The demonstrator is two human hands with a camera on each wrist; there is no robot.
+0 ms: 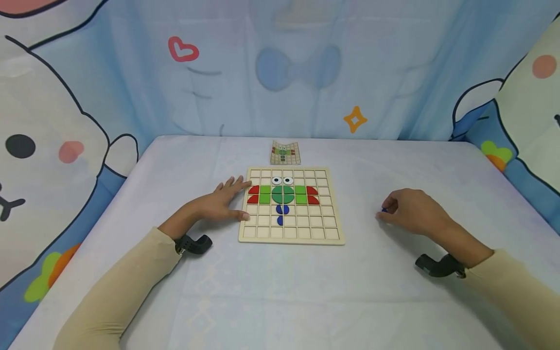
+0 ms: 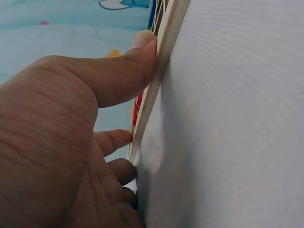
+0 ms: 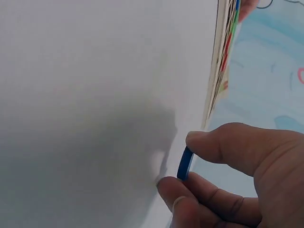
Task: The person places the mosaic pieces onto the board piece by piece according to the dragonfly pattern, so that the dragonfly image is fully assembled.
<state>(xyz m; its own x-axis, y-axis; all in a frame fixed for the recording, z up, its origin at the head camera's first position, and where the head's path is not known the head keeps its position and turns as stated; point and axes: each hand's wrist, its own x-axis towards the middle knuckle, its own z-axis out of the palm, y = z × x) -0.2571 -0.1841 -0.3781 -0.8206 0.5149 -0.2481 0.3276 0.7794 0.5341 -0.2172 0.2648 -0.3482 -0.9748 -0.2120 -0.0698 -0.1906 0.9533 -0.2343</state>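
Observation:
A wooden grid board (image 1: 321, 234) lies flat on the white table, with red, light green, dark green and blue pieces and two eye pieces set in its cells. Three blue pieces (image 1: 280, 220) sit in its lower middle. My left hand (image 1: 223, 200) rests at the board's left edge, its thumb and index finger touching the rim and the other fingers spread. Well to the right of the board, my right hand (image 1: 409, 210) pinches a small blue piece (image 3: 185, 164) between thumb and fingertips, close over the table.
Behind the board lies a small picture card (image 1: 285, 153) showing a similar coloured pattern on a grid. A blue patterned curtain (image 1: 297, 112) hangs along the table's back edge. Each wrist wears a black camera mount (image 1: 439, 266).

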